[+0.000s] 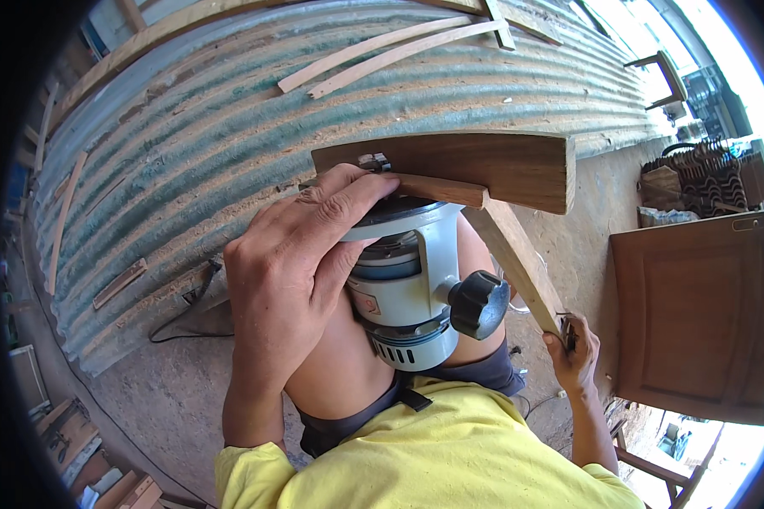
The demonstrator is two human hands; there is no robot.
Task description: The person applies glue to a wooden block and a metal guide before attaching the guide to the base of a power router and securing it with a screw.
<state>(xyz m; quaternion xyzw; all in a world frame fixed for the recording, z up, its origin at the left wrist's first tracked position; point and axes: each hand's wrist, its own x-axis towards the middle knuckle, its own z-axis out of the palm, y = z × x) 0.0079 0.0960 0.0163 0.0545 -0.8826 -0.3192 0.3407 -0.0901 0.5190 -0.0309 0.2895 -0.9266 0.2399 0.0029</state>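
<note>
A pale grey-blue wood router (390, 288) with a black knob (479, 304) stands base-up between my thighs. A dark wooden board (484, 165) stands on edge at the far side of its base. My left hand (293, 242) is closed around the base's left edge, its index fingertip on a short wooden strip (441, 188) lying along the board. From that strip's right end a longer wooden bar (518, 254) slopes down toward me. My right hand (575, 352) grips the bar's near end, where a dark gap or fitting shows. Fingers hide part of the bit area.
Corrugated metal sheeting (221, 144), dusted with sawdust, spreads ahead, with two curved wood strips (399, 55) on it. To the right lean a brown wooden panel (696, 318) and a pile of dark curved pieces (705, 178). A black cable (187, 336) runs at the left.
</note>
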